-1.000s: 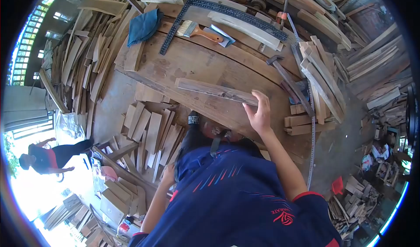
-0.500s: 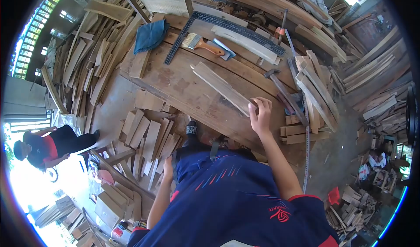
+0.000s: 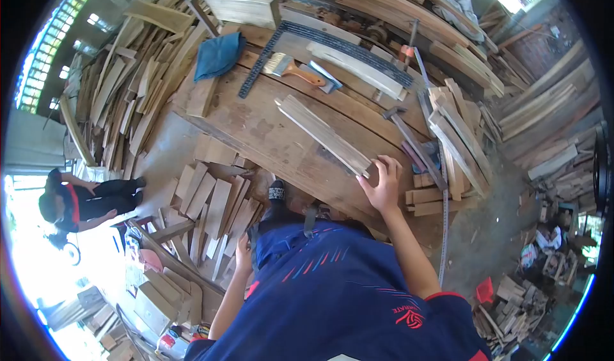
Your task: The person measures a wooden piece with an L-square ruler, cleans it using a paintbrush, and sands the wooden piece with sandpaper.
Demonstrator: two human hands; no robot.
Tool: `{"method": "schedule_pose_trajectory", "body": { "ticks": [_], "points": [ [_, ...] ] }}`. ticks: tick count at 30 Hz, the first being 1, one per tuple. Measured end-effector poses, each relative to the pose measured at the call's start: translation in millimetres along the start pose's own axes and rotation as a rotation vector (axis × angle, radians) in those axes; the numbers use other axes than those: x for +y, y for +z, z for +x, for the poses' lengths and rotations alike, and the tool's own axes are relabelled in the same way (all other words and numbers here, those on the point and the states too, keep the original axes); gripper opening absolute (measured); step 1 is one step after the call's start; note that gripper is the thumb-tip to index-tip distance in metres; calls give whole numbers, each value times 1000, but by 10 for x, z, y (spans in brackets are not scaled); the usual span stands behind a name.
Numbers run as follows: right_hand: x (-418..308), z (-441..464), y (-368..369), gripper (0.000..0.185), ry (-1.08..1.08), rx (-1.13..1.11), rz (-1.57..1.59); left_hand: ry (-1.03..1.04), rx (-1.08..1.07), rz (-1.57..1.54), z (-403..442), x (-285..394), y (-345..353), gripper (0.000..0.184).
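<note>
My right hand (image 3: 384,185) pinches the near end of a narrow wooden strip (image 3: 323,134) between thumb and fingers. The strip slants over the wooden workbench (image 3: 236,131), its far end toward the upper left. My left hand (image 3: 244,253) is low by my hip, beside the dark strap; its fingers are partly hidden, and what it may hold cannot be made out. Beyond the strip are a paintbrush (image 3: 294,69) and a black metal square (image 3: 259,63). A hammer (image 3: 416,145) rests to the right of the strip, and a blue cloth (image 3: 219,55) lies at the bench's left.
Cut wood pieces (image 3: 214,198) stand left of my legs. More boards (image 3: 460,137) are stacked at the bench's right, near a hanging measuring tape (image 3: 444,233). Another person (image 3: 89,201) is at the far left. A clamp (image 3: 409,44) stands at the back.
The wooden strip has swung from nearly crosswise to a steeper slant, its face turned lighter, while my right hand keeps its end. The other person has shifted, and the view has moved slightly.
</note>
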State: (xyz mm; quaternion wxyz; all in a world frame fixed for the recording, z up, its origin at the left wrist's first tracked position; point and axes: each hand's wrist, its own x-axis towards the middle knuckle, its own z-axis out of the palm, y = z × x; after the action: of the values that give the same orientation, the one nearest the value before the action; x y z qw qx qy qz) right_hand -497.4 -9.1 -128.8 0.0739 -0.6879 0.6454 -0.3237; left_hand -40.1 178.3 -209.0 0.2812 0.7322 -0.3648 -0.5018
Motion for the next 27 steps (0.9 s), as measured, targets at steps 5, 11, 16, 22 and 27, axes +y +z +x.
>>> {"method": "schedule_pose_trajectory", "body": {
  "ticks": [5, 11, 16, 22, 27],
  "points": [
    [-17, -21, 17, 53, 28, -9, -31, 175, 290, 404, 465, -350, 75, 22],
    [-5, -22, 17, 51, 38, -8, -36, 94, 231, 495, 698, -81, 171, 22],
    [28, -36, 57, 47, 29, 3, -54, -64, 41, 828, 783, 264, 197, 22],
    [36, -37, 70, 37, 26, 27, -44, 7, -150, 577, 386, 858, -63, 46],
    [29, -35, 62, 33, 24, 15, -29, 14, -117, 343, 427, 602, -187, 42]
  ]
}}
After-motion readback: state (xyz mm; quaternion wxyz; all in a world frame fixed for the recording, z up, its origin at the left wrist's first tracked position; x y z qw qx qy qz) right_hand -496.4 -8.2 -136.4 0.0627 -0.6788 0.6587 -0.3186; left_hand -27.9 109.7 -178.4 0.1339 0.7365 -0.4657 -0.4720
